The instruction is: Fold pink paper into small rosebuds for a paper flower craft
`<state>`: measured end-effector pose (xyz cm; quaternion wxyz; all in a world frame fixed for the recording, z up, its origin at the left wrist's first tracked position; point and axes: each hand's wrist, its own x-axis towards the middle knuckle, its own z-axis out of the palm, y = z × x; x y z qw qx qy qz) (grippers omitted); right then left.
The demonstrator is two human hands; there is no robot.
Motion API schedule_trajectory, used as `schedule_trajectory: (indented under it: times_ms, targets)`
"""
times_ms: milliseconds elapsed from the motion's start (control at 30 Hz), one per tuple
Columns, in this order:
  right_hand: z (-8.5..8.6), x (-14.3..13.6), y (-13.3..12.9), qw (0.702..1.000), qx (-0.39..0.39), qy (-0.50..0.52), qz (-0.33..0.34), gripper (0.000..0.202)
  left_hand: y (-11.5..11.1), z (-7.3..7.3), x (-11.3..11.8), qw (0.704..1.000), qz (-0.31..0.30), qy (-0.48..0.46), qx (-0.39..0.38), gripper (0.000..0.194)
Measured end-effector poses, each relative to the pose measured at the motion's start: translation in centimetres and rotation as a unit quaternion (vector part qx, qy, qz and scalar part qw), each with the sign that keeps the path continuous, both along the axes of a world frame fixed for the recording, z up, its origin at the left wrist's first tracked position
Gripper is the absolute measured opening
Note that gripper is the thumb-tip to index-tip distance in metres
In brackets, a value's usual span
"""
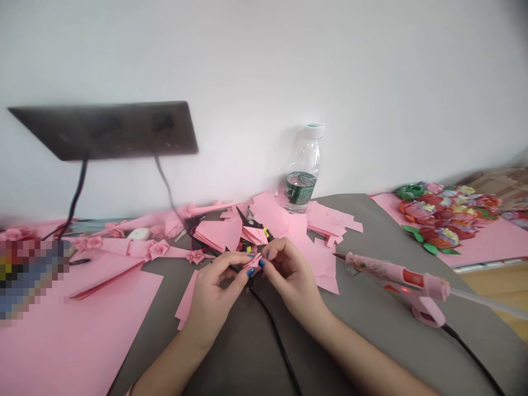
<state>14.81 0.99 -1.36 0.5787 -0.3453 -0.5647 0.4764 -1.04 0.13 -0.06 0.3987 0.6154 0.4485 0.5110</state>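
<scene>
Pinching small pink paper piece (254,262) between left hand (214,291) and right hand (289,272); plastic bottle (303,170) behind holds a little water, cap on.

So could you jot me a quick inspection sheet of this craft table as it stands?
Surface: grey table, partly covered by pink paper sheets.
Job's things: small folded pink paper piece pinched between left hand and right hand.
Clutter: pink glue gun, scissors, water bottle, pink paper roses, coloured paper flowers.
Grippers: both hands closed on the piece.
Cables: black cable under the hands; cords from the wall socket panel.
Surroundings: white wall.
</scene>
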Motion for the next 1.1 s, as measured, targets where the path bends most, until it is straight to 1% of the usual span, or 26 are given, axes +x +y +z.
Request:
schedule_trajectory:
  times_ms: [67,133,200,233,367,533,600,667,800,900,1000,1100]
  targets:
    - [0.31,-0.05,-0.31,1.0,0.015,-0.01,0.01,0.009,0.0,0.01,-0.1,1.0,0.028,0.012,0.008,0.014]
    - [0.69,0.0,-0.65,0.999,0.027,-0.021,0.02,0.005,-0.02,0.07,-0.24,0.997,0.066,0.033,0.032,0.015]
    - [0.97,0.07,-0.93,0.997,0.041,-0.052,0.025,0.008,-0.07,0.15,-0.34,0.991,0.093,0.063,0.069,0.016]
    - [1.04,0.08,-1.03,0.996,0.044,-0.066,0.029,0.01,-0.1,0.2,-0.36,0.988,0.097,0.079,0.091,0.017]
    - [0.92,-0.07,-1.07,0.996,0.022,-0.073,0.043,0.016,-0.31,0.37,-0.25,0.977,0.071,0.118,0.164,0.019]
    - [0.66,-0.12,-0.83,0.997,-0.018,-0.039,0.067,0.022,-0.53,0.43,-0.04,0.97,0.042,0.119,0.206,0.02]
    - [0.62,-0.06,-0.79,0.997,-0.027,-0.035,0.064,0.024,-0.51,0.39,-0.08,0.971,0.025,0.114,0.211,0.02]
    - [0.6,-0.03,-0.77,0.997,-0.033,-0.038,0.061,0.025,-0.45,0.34,-0.17,0.974,0.014,0.104,0.199,0.02]
    - [0.63,-0.11,-0.64,0.997,-0.041,-0.025,0.052,0.02,-0.37,0.18,-0.26,0.988,0.019,0.079,0.131,0.02]
    - [0.65,-0.12,-0.54,0.998,-0.042,-0.007,0.053,0.02,-0.36,0.05,-0.24,0.992,0.013,0.062,0.105,0.02]
    - [0.61,-0.03,-0.48,0.998,-0.042,-0.007,0.05,0.021,-0.27,0.11,-0.18,0.992,0.002,0.065,0.108,0.021]
    - [0.47,0.08,-0.42,0.997,-0.036,-0.043,0.044,0.021,-0.17,0.35,-0.06,0.986,0.016,0.083,0.141,0.021]
